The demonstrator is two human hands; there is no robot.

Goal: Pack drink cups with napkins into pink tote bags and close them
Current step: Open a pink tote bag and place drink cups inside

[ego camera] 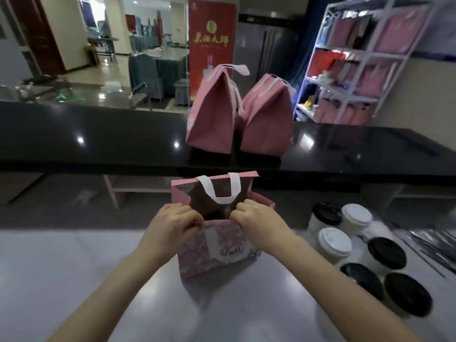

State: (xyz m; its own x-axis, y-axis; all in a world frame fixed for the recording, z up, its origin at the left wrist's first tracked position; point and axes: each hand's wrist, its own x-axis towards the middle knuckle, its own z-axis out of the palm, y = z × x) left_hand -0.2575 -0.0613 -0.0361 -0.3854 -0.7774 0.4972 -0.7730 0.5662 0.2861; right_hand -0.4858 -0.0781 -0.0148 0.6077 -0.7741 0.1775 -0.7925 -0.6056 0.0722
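Two closed bags [212,112] stood side by side on the raised black counter [98,134], tops folded in and handles up, so that share of the packing looked finished; a third, the open bag [217,248], stood upright on the lower grey counter [74,267] directly in front of the person. The left hand [172,225] and the right hand [256,220] were apart, each pinching the near rim of the open bag at one side of its mouth, with the far handle [218,188] rising between them; the interior was dark, and whether a cup sat inside could not be told. Six lidded cups [335,245], some black-topped and some white-topped, waited in a cluster on the grey counter to the right, so most of the work seemed left to do; no napkins could be made out.

The cups stood near the right forearm, and a wide sweep of that arm would likely knock them. The black counter's front edge hung just beyond the bag, limiting any forward lift; the left side looked the freer.
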